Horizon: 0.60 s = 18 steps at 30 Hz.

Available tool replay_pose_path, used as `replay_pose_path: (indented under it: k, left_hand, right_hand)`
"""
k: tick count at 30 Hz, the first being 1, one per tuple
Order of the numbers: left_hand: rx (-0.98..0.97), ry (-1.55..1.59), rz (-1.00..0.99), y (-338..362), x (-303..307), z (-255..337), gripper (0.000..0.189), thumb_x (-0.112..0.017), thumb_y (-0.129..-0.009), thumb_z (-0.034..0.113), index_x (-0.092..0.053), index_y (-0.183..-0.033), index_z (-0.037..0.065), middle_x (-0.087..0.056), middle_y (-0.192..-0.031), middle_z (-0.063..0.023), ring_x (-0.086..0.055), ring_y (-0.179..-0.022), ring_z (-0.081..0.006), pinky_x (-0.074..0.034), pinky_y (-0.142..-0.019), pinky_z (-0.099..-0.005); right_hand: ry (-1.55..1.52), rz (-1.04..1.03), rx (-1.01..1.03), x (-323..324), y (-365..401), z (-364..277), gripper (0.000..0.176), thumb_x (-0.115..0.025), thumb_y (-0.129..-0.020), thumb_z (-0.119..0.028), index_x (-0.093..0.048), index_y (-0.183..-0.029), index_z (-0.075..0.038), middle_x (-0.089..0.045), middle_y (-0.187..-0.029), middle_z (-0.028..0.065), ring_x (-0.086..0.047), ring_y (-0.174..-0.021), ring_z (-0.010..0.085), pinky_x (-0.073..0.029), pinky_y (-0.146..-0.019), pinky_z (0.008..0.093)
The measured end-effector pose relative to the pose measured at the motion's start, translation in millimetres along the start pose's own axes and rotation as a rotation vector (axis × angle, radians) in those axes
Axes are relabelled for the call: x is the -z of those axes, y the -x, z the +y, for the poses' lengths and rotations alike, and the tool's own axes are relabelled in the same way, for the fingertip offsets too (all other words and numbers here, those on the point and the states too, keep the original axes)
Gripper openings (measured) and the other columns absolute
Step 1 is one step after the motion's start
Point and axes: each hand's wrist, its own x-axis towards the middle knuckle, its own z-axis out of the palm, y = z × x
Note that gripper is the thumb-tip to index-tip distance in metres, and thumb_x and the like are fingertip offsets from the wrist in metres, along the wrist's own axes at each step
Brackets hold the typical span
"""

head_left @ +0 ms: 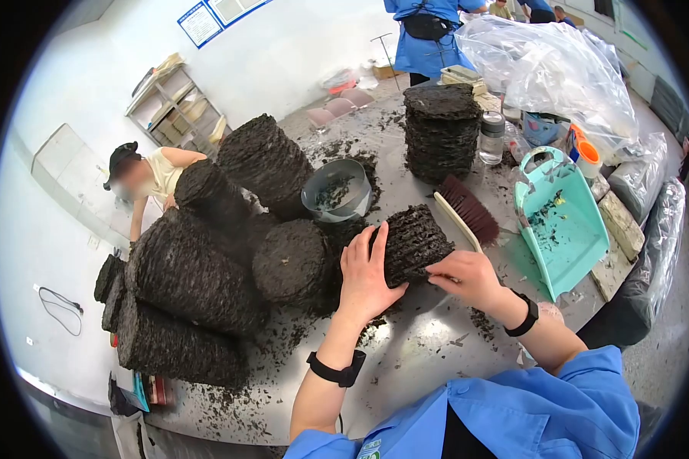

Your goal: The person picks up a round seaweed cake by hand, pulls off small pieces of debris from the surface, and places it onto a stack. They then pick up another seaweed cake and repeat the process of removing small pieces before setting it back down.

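Observation:
A short stack of dark, flaky round sheets (pixel 415 241), like dried seaweed, lies on its side in front of me. Spread against its left end, my left hand (pixel 362 279) has fingers over the upper side and thumb at the lower side, holding it. My right hand (pixel 467 279) pinches at the lower right edge of the same stack, fingers closed; whether a loose flake is between them is hidden. Just beyond lies a brush (pixel 467 210) with dark bristles and a pale handle. A round bowl (pixel 337 191) with dark scraps stands behind the stack.
Larger dark stacks (pixel 199 268) crowd the left; another stack (pixel 442 130) stands upright at the back beside a glass jar (pixel 491 138). A teal dustpan (pixel 563 222) holds scraps at right. Crumbs litter the metal table (pixel 406 375). A person (pixel 157 176) leans in at left.

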Motion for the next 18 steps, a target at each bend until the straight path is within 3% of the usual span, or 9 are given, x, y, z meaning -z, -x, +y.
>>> replay_pose_path:
  k: [2, 7, 9, 12, 14, 16, 17, 18]
  left_hand:
    - [0.005, -0.004, -0.002, -1.1, 0.1, 0.9, 0.112, -0.084, -0.063, 0.027, -0.018, -0.152, 0.015, -0.029, -0.145, -0.0163, -0.029, -0.135, -0.0372, -0.025, -0.113, -0.0490]
    - [0.009, 0.008, -0.010, -4.5, -0.8, -1.2, 0.111, -0.084, -0.063, 0.027, -0.018, -0.152, 0.015, -0.029, -0.145, -0.0166, -0.029, -0.135, -0.0375, -0.025, -0.113, -0.0492]
    - [0.007, 0.005, -0.011, -5.5, 0.4, -0.1, 0.111, -0.084, -0.063, 0.027, -0.018, -0.152, 0.015, -0.029, -0.145, -0.0168, -0.029, -0.135, -0.0374, -0.025, -0.113, -0.0492]
    - [0.017, -0.004, -0.020, -5.3, 0.2, -0.7, 0.111, -0.083, -0.064, 0.028, -0.017, -0.152, 0.015, -0.028, -0.145, -0.0174, -0.029, -0.135, -0.0372, -0.025, -0.113, -0.0489]
    - [0.015, 0.004, -0.021, -6.3, 0.5, -1.8, 0.111, -0.083, -0.063, 0.028, -0.017, -0.152, 0.015, -0.029, -0.145, -0.0177, -0.029, -0.135, -0.0372, -0.025, -0.113, -0.0488]
    - [0.010, 0.005, -0.020, -7.5, -0.3, -3.3, 0.111, -0.083, -0.063, 0.028, -0.017, -0.152, 0.015, -0.029, -0.145, -0.0175, -0.029, -0.135, -0.0371, -0.025, -0.113, -0.0488]
    - [0.005, 0.006, -0.018, -8.2, -0.8, -3.0, 0.111, -0.083, -0.063, 0.028, -0.018, -0.152, 0.015, -0.029, -0.145, -0.0173, -0.029, -0.135, -0.0370, -0.025, -0.113, -0.0487]
    - [0.001, 0.006, -0.016, -8.1, -1.0, -1.7, 0.111, -0.083, -0.063, 0.028, -0.018, -0.152, 0.015, -0.029, -0.145, -0.0173, -0.029, -0.135, -0.0370, -0.025, -0.113, -0.0487]
  right_hand:
    - [0.214, 0.042, 0.209, -4.8, -5.0, -1.1, 0.016, -0.076, -0.071, -0.010, -0.070, -0.086, -0.008, -0.063, -0.075, 0.0036, -0.062, -0.068, 0.0212, -0.050, -0.060, 0.0321]
    - [0.234, 0.093, 0.243, -1.5, -7.2, -3.3, 0.013, -0.076, -0.071, -0.008, -0.071, -0.083, -0.008, -0.063, -0.074, 0.0032, -0.062, -0.067, 0.0205, -0.049, -0.057, 0.0316]
    - [-0.063, 0.156, -0.064, 5.2, -0.2, -5.1, 0.011, -0.075, -0.072, -0.001, -0.072, -0.082, -0.005, -0.064, -0.076, 0.0046, -0.062, -0.066, 0.0196, -0.049, -0.057, 0.0293]
    - [-0.555, 0.123, -0.518, 67.6, 20.5, 5.3, 0.004, -0.072, -0.077, 0.001, -0.071, -0.081, 0.000, -0.065, -0.076, 0.0044, -0.058, -0.068, 0.0105, -0.047, -0.060, 0.0242]
    - [-0.849, 0.116, -0.530, 129.7, 63.9, 73.6, 0.005, -0.071, -0.077, 0.000, -0.069, -0.081, 0.001, -0.064, -0.079, 0.0045, -0.058, -0.069, 0.0116, -0.046, -0.063, 0.0247]
    - [-0.830, 0.303, -0.800, 186.1, 79.3, 106.0, 0.010, -0.070, -0.076, 0.000, -0.067, -0.086, 0.001, -0.065, -0.081, 0.0054, -0.060, -0.073, 0.0137, -0.047, -0.068, 0.0259]
    - [-0.826, 0.306, -0.802, 187.9, 79.8, 100.6, 0.010, -0.070, -0.076, 0.000, -0.067, -0.086, 0.001, -0.065, -0.081, 0.0054, -0.060, -0.073, 0.0137, -0.047, -0.068, 0.0259]
    - [-0.573, 0.306, -0.744, 186.5, 77.7, 94.2, 0.010, -0.070, -0.076, 0.001, -0.067, -0.085, 0.000, -0.066, -0.082, 0.0058, -0.061, -0.076, 0.0149, -0.048, -0.070, 0.0276]
